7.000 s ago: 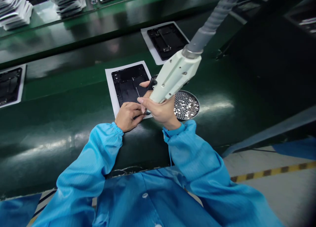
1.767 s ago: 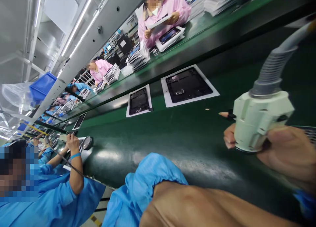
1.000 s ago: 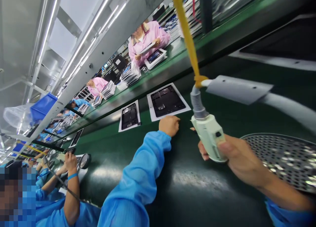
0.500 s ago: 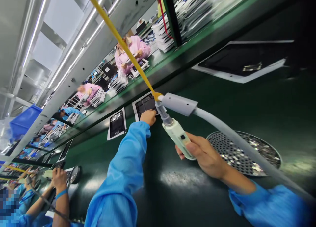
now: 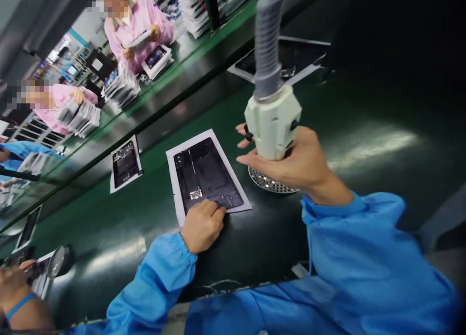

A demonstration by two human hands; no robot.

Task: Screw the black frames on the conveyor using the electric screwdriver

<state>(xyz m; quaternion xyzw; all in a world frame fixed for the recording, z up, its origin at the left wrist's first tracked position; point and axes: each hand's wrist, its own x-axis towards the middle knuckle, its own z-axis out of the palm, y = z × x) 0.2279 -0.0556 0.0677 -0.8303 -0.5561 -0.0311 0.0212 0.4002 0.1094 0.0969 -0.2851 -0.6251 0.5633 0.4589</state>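
Observation:
A black device panel (image 5: 211, 172) lies on a white sheet (image 5: 176, 194) on the dark green bench, with a small metallic part near its lower left. My left hand (image 5: 203, 226) is closed at the near edge of the panel and sheet, its fingertips hidden. To the right, my right hand (image 5: 296, 162) is wrapped round a pale green handheld tool (image 5: 273, 124), held upright above the bench. A grey ribbed hose (image 5: 268, 43) rises from the tool's top. Below the tool sits a round perforated metal dish (image 5: 271, 182), partly covered by my right hand.
Other panels on white sheets lie at the left (image 5: 125, 162) and at the back (image 5: 302, 56). A co-worker's hand (image 5: 14, 286) is at the far left, beside a round dish (image 5: 57, 262). Across a raised green ledge (image 5: 145, 90), people in pink handle stacked sheets.
The view has tilted down. My left hand has brought the panel and its sheet nearer along the bench. The tool in my right hand has turned upright.

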